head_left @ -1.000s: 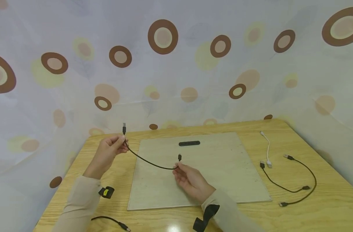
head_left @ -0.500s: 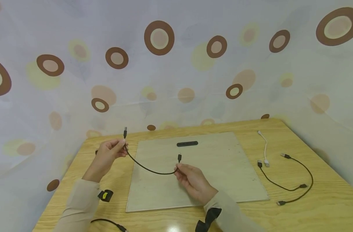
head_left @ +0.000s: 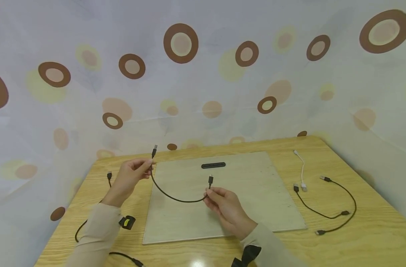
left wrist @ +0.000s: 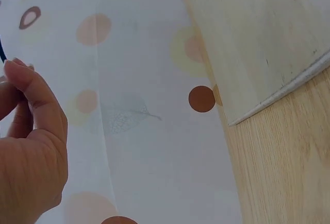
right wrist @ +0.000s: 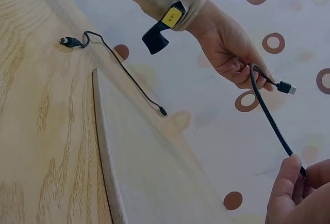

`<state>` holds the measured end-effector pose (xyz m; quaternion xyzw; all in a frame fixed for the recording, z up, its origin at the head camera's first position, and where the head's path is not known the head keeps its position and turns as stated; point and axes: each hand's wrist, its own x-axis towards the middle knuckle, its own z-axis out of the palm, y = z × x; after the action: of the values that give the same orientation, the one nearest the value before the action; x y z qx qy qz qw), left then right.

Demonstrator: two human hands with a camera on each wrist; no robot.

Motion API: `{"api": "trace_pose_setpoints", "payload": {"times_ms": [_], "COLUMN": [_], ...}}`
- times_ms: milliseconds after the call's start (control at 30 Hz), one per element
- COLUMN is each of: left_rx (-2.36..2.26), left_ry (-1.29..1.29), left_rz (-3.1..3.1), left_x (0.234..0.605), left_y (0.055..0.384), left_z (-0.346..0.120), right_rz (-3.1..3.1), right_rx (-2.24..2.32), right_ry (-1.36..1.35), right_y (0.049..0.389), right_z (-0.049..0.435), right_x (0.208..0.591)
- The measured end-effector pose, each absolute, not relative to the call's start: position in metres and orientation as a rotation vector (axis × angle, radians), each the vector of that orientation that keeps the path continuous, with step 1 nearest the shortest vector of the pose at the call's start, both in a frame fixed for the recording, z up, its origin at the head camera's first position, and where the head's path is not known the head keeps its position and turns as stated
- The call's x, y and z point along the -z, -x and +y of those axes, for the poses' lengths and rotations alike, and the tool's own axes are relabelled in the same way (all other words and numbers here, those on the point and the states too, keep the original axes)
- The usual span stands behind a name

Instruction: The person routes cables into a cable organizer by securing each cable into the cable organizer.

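A short black USB cable (head_left: 186, 201) sags in a curve between my two hands, above the pale board. My left hand (head_left: 133, 178) pinches it just below the USB-A plug (head_left: 154, 151), which points up. Lower and to the right, my right hand (head_left: 229, 211) pinches the other end below a small black connector (head_left: 210, 180), also upright. In the right wrist view the left hand (right wrist: 227, 49) holds the cable near its metal-tipped plug (right wrist: 286, 87), and the right hand's fingers (right wrist: 286, 183) grip the cord. The left wrist view shows only the left hand (left wrist: 36, 126) and a sliver of cord.
The board (head_left: 256, 207) lies on the wooden table, with a black bar (head_left: 213, 165) near its far edge. Right of it lie a white cable (head_left: 303, 168) and two black cables (head_left: 320, 213). Another black cable (head_left: 77, 233) runs under the left forearm.
Both hands have shifted slightly to the right with the cable, and its ends have come closer together, deepening the sag. The left plug now tilts right. More of the cable behind the left arm shows.
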<state>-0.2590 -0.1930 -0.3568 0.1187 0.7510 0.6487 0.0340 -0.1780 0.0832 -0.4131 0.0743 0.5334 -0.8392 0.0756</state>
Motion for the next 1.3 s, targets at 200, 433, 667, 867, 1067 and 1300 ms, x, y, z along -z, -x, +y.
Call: {"api": "trace_pose_setpoints", "payload": {"times_ms": [200, 433, 667, 867, 1067, 1300], "left_rx": [-1.924, -1.862, -1.800, -1.722, -1.616, -1.644], "left_ry": [-0.331, -0.299, -0.275, -0.221, -0.145, -0.133], "left_rz": [2.360, 2.368, 2.384, 2.423, 2.459, 2.473], "left_x": [0.358, 0.360, 0.361, 0.372, 0.385, 0.393], "left_y": [0.267, 0.295, 0.312, 0.317, 0.320, 0.328], "left_z": [-0.183, -0.151, -0.127, -0.109, -0.092, -0.076], "right_rz": [1.636, 1.675, 1.649, 1.673, 1.718, 1.648], "right_rx": [2.523, 2.522, 2.532, 2.511, 2.467, 2.452], "right_ry": [-0.230, -0.264, -0.246, -0.254, -0.257, -0.268], "right_y": [0.176, 0.179, 0.179, 0.175, 0.171, 0.169], "right_z": [0.090, 0.123, 0.149, 0.160, 0.176, 0.197], "right_x": [0.410, 0.405, 0.399, 0.404, 0.411, 0.417]}}
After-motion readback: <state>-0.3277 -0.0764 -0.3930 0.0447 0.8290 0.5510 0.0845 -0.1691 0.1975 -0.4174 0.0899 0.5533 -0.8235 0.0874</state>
